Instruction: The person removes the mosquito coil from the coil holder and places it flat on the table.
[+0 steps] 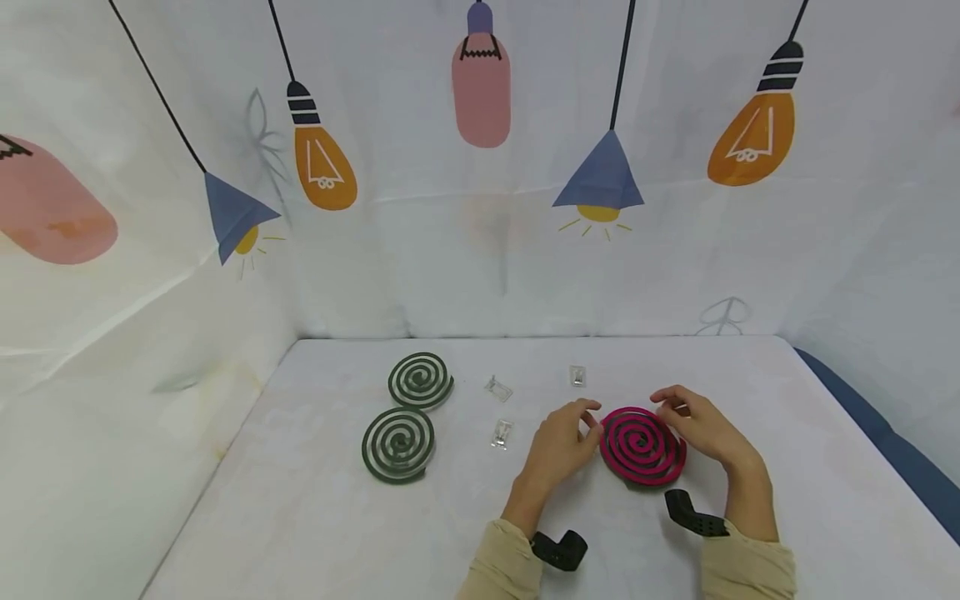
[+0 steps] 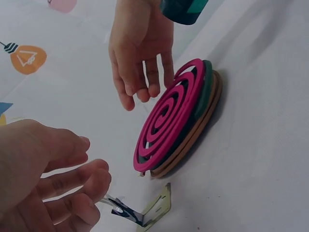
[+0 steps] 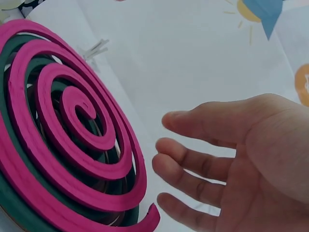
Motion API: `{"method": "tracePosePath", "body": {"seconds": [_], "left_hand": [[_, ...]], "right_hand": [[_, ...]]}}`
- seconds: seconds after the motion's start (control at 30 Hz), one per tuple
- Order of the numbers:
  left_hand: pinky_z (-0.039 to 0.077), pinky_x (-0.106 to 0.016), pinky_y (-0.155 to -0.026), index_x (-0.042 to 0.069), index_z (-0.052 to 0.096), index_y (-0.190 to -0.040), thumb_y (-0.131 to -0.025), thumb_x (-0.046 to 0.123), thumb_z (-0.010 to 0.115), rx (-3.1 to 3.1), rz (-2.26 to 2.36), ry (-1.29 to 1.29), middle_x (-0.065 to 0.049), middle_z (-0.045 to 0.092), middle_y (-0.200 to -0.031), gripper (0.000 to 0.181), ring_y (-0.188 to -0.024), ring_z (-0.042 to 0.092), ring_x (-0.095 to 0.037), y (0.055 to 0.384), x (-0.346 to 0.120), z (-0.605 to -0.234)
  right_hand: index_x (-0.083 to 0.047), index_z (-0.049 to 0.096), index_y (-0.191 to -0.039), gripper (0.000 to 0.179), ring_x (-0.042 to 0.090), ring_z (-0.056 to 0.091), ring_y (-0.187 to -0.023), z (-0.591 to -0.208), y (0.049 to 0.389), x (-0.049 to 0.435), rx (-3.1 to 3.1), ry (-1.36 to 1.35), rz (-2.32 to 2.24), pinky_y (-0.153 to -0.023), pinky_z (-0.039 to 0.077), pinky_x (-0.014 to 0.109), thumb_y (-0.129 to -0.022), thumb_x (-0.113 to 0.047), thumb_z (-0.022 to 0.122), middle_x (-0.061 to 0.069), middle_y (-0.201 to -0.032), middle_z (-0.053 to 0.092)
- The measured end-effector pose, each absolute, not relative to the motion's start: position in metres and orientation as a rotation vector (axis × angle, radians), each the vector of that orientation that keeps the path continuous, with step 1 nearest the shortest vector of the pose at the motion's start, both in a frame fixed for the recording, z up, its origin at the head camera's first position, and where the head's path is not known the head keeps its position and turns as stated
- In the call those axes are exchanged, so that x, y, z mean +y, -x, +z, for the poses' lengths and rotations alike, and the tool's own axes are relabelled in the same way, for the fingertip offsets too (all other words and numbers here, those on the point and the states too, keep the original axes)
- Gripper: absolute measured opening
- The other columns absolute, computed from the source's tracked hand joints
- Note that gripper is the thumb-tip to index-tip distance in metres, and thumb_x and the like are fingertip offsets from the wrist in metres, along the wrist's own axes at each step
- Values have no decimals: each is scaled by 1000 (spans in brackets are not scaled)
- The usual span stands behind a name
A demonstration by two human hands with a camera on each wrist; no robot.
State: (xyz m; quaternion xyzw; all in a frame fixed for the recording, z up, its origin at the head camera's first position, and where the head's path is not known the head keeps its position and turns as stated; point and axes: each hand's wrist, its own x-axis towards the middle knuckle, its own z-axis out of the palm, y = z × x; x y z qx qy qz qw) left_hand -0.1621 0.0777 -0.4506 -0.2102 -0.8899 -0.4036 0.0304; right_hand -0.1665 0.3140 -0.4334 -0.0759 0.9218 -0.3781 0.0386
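A pink mosquito coil (image 1: pixel 642 447) lies on top of a stack on the table. Beneath it show a green coil (image 2: pixel 206 92) and a brown coil (image 2: pixel 186 145) in the left wrist view. At the stack's left side is my left hand (image 1: pixel 561 443), its fingers loosely bent and holding nothing. My right hand (image 1: pixel 697 423) hovers by the stack's upper right edge, also holding nothing. From the right wrist view, a gap separates the right fingertips (image 3: pixel 174 121) from the pink coil. Both thumbs and fingers are spread apart.
Two dark green mosquito coils (image 1: pixel 399 444) lie on the left, one behind the other and close together. Small metal coil stands lie between them and the stack: a front one (image 1: pixel 501 433), a middle one (image 1: pixel 498 388) and a back one (image 1: pixel 577 376). A printed white sheet (image 1: pixel 450 267) hangs behind the table.
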Motion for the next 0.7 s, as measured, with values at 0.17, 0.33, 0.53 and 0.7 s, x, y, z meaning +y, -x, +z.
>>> {"method": "tracePosePath", "body": {"seconds": [0.17,0.33,0.53,0.7], "left_hand": [[38,-12,-51,19,61,-121,-92,21,59,-2751,-1292,674,6,67,-96,29,-59,48,6,164,80,-446],[38,-13,-52,19,62,-120,-91,21,60,-2734,-1289,667,5,68,-96,29,-60,50,6,164,72,-446],[39,-13,-52,18,62,-119,-91,22,60,-2711,-1278,674,3,69,-96,28,-60,52,5,168,59,-447],[40,-14,-52,16,62,-119,-91,24,60,-2721,-1317,666,2,69,-98,29,-63,53,4,169,52,-444]], "right_hand": [[1,53,-121,31,32,57,-101,-429,162,317,2854,224,-1166,-76,47,33,-97,-17,50,19,-111,60],[0,53,-121,30,32,57,-102,-430,163,310,2839,241,-1185,-79,49,35,-97,-18,50,18,-111,60],[1,55,-119,28,29,60,-99,-430,164,299,2836,318,-1237,-80,49,37,-96,-16,52,20,-112,62],[1,55,-117,27,29,60,-100,-429,167,297,2821,379,-1238,-82,49,38,-96,-15,53,19,-112,63]]}}
